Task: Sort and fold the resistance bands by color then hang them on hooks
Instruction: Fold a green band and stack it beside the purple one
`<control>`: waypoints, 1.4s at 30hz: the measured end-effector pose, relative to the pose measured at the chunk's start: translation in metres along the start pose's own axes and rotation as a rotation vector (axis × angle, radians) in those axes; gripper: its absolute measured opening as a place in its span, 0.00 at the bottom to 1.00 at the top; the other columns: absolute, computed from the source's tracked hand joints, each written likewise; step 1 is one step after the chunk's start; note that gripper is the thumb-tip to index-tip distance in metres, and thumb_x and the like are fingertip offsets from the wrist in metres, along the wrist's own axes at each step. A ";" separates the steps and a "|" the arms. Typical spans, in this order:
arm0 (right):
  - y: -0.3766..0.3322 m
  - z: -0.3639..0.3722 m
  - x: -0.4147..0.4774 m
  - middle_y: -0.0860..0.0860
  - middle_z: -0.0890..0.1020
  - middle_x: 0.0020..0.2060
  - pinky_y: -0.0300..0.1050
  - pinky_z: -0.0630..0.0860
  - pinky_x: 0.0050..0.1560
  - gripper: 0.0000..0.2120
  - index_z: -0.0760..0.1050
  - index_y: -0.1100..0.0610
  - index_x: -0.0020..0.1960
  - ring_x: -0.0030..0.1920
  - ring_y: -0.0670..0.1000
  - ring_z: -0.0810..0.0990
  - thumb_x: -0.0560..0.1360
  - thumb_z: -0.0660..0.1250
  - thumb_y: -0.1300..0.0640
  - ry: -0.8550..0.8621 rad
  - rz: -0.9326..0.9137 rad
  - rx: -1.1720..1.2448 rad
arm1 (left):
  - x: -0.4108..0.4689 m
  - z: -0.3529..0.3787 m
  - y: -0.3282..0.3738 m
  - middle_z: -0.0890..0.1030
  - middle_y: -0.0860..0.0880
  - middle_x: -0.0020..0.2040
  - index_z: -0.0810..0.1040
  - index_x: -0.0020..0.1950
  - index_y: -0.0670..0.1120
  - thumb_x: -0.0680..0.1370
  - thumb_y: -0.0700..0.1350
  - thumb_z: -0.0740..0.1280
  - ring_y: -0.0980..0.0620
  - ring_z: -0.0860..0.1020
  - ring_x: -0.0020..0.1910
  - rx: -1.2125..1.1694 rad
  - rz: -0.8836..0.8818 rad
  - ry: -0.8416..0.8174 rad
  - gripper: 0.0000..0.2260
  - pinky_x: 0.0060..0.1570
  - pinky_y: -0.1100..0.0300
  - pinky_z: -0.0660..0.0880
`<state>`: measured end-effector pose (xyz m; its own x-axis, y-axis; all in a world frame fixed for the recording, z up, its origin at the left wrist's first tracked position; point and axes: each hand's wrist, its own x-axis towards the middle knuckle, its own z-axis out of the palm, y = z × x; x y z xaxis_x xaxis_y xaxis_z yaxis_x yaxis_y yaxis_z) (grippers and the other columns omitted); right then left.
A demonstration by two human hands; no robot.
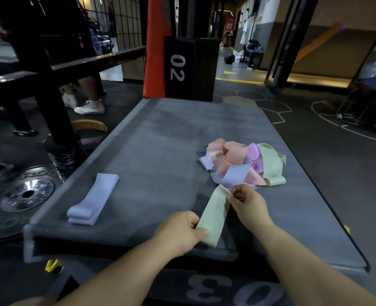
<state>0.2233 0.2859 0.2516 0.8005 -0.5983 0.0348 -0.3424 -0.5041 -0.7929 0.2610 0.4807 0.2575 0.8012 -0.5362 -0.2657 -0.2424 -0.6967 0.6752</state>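
Hands (179, 231) (247, 205) pinch green band (214, 217); its print blurred.

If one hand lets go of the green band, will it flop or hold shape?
Probably flops: the green band drapes between left hand and right hand, like the curled pile. Likely light: fingertip pinches carry it. Folds should stay, judging by the folded lilac band.

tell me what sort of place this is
Most likely a gym: a barbell weight plate lies on the floor, a black box marked 02 stands ahead, and resistance bands are piled on a grey pad.
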 end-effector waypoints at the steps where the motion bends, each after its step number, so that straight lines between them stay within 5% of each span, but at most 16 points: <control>1: -0.003 0.003 -0.001 0.45 0.80 0.38 0.28 0.66 0.35 0.03 0.75 0.53 0.45 0.41 0.48 0.77 0.75 0.69 0.58 -0.002 -0.005 0.007 | -0.001 -0.002 -0.003 0.80 0.55 0.38 0.73 0.37 0.53 0.70 0.56 0.69 0.51 0.78 0.39 -0.009 -0.006 0.010 0.09 0.46 0.53 0.76; 5: -0.016 0.018 -0.004 0.45 0.81 0.40 0.37 0.68 0.42 0.04 0.75 0.52 0.46 0.43 0.48 0.79 0.74 0.70 0.57 -0.006 -0.002 0.048 | -0.007 -0.014 -0.017 0.82 0.53 0.41 0.74 0.38 0.53 0.71 0.55 0.69 0.51 0.80 0.41 -0.062 -0.023 0.049 0.08 0.48 0.53 0.76; 10: -0.032 0.035 -0.006 0.43 0.82 0.38 0.33 0.69 0.38 0.07 0.72 0.48 0.42 0.41 0.46 0.80 0.74 0.69 0.55 -0.056 -0.015 0.036 | -0.014 -0.031 -0.035 0.80 0.56 0.40 0.73 0.40 0.53 0.75 0.54 0.67 0.57 0.76 0.38 0.016 -0.025 0.152 0.08 0.41 0.61 0.71; 15: -0.048 0.057 -0.002 0.43 0.80 0.42 0.25 0.67 0.37 0.05 0.73 0.49 0.45 0.46 0.42 0.79 0.75 0.69 0.55 -0.108 -0.062 -0.014 | -0.025 -0.044 -0.050 0.80 0.56 0.42 0.73 0.45 0.53 0.76 0.55 0.66 0.56 0.79 0.44 0.045 -0.056 0.208 0.07 0.47 0.58 0.74; 22: -0.078 0.093 0.005 0.43 0.79 0.41 0.36 0.69 0.46 0.04 0.73 0.49 0.45 0.46 0.46 0.78 0.75 0.68 0.56 -0.142 -0.114 -0.114 | -0.037 -0.062 -0.060 0.72 0.52 0.38 0.60 0.47 0.51 0.77 0.50 0.59 0.49 0.72 0.38 0.146 -0.086 0.296 0.08 0.38 0.56 0.66; 28: -0.094 0.117 0.008 0.42 0.78 0.38 0.35 0.67 0.41 0.04 0.74 0.48 0.43 0.43 0.45 0.76 0.74 0.69 0.56 -0.160 -0.141 -0.127 | -0.043 -0.068 -0.079 0.68 0.52 0.35 0.61 0.45 0.49 0.79 0.48 0.56 0.49 0.69 0.38 0.178 -0.082 0.388 0.06 0.38 0.57 0.63; 38: -0.123 0.151 0.012 0.43 0.79 0.39 0.33 0.66 0.40 0.03 0.76 0.50 0.45 0.43 0.45 0.76 0.74 0.68 0.57 -0.193 -0.177 -0.153 | -0.051 -0.079 -0.095 0.78 0.50 0.48 0.61 0.47 0.51 0.81 0.49 0.56 0.47 0.77 0.50 0.187 -0.097 0.455 0.06 0.39 0.58 0.63; 42: -0.133 0.165 0.015 0.45 0.78 0.40 0.35 0.68 0.45 0.04 0.78 0.52 0.48 0.44 0.46 0.76 0.74 0.68 0.57 -0.198 -0.203 -0.200 | -0.052 -0.082 -0.106 0.71 0.53 0.40 0.62 0.46 0.51 0.81 0.49 0.56 0.48 0.76 0.44 0.221 -0.075 0.475 0.06 0.37 0.59 0.62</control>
<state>0.3621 0.4470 0.2570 0.9354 -0.3506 0.0450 -0.2404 -0.7244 -0.6462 0.2901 0.6213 0.2567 0.9679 -0.2417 0.0685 -0.2436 -0.8363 0.4912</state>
